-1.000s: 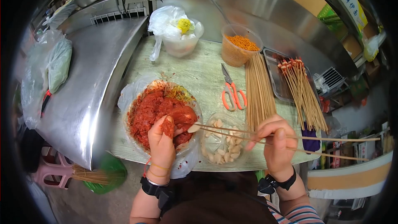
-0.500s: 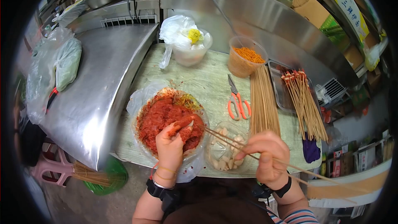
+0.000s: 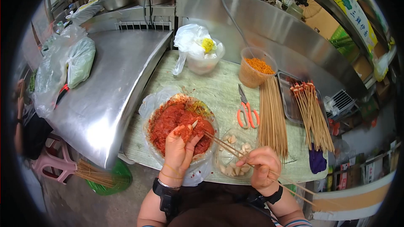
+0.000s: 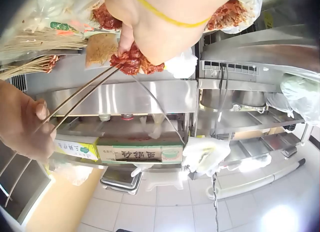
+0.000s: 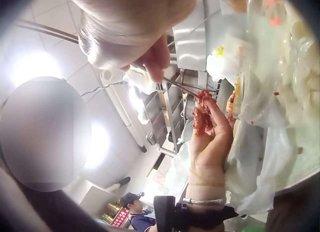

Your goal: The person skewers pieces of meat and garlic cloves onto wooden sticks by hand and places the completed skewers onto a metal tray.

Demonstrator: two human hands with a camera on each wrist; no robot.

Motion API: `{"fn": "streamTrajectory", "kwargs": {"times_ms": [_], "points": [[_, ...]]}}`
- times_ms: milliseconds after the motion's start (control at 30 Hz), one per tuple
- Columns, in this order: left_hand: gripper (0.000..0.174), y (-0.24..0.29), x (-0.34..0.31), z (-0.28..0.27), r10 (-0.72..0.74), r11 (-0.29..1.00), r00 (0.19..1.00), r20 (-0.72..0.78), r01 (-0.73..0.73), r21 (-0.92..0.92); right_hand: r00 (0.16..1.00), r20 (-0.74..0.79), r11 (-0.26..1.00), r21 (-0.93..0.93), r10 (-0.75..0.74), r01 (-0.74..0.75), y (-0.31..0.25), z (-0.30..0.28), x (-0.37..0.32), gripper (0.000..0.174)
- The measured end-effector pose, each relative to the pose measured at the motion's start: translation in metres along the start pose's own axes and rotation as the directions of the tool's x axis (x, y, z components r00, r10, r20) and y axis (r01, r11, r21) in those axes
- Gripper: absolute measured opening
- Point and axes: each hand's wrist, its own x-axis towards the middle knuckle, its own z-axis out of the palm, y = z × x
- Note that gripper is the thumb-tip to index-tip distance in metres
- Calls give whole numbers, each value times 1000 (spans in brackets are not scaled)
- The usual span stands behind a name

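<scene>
My left hand (image 3: pixel 176 153) is over the bowl of red marinated minced-looking meat (image 3: pixel 166 115), pinching a strip of the red-coated meat (image 4: pixel 132 61) between thumb and fingers. A pale garlic clove (image 3: pixel 194 124) shows at the top of that strip. To the right, my right hand (image 3: pixel 266 168) grips two thin bamboo skewers (image 3: pixel 225 146) between thumb and fingers. Their tips point left, right at the meat in the left wrist view, and their long ends run back past the hand. Below the skewers stands a clear plastic tub of peeled garlic cloves (image 3: pixel 233 170).
Orange-handled scissors (image 3: pixel 248 115), a bundle of bare skewers (image 3: pixel 272 120) and a tub of orange spice (image 3: pixel 248 79) lie beyond. Filled skewers (image 3: pixel 311 109) rest on a metal tray (image 3: pixel 288 82) at right. A bagged white tub (image 3: pixel 202 64) stands behind; a steel counter (image 3: pixel 113 75) is at left.
The garlic clove, earlier at the skewer tips, is now in the meat my left hand pinches. The skewers have swung to a steeper slant, their rear ends lower. The head view has shifted.
</scene>
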Motion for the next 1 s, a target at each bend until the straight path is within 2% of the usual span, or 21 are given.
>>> {"fn": "streamTrajectory", "kwargs": {"times_ms": [133,367,433,467,600,700,800,1000], "points": [[23,0,0,-2,-11,999,1000,-5,11,-32,996,31,996,-16,-87,87,2,5,2,37],[22,1,0,-1,-6,1000,1000,-12,6,-3,986,80,987,-55,-144,148,6,8,5,36],[24,2,0,1,-13,999,998,-55,11,-33,969,170,972,-119,-181,203,5,6,8,38],[24,3,0,0,-7,999,999,-49,5,-32,967,168,970,-118,-189,211,1,5,9,38],[25,6,0,4,-16,999,999,-38,14,-46,978,90,979,-61,-188,193,-8,0,9,36],[24,5,-1,3,-20,997,998,-63,15,-78,964,199,972,-117,-177,203,-4,-1,9,35],[24,5,-1,2,-34,996,998,-55,29,-81,942,243,956,-122,-230,265,-4,3,14,33],[24,4,0,1,-31,993,999,-27,28,-116,933,264,940,-172,-244,295,-3,3,13,32]]}}
